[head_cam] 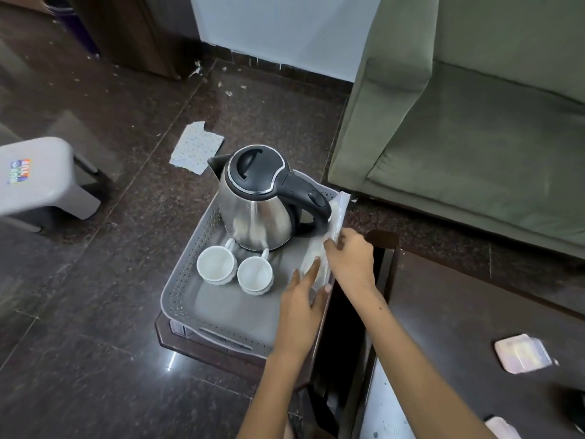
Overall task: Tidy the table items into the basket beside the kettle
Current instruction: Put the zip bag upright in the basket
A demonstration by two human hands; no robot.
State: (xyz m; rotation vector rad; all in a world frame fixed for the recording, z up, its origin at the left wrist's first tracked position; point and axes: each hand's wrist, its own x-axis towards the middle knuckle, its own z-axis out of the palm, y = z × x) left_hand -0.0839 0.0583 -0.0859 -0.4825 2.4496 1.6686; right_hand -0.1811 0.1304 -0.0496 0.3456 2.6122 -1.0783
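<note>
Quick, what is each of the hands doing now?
Left hand: fingers straight, touching the clear packet.
Right hand: grips the same packet.

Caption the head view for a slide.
Both hands, left hand and right hand, set a clear plastic packet into the grey perforated basket beside the steel kettle.

Small dark brown wooden side table (202, 342) carries grey perforated plastic basket (190, 280). Adjacent dark wooden table (459, 312) holds pale pink square packet (522, 358).
</note>
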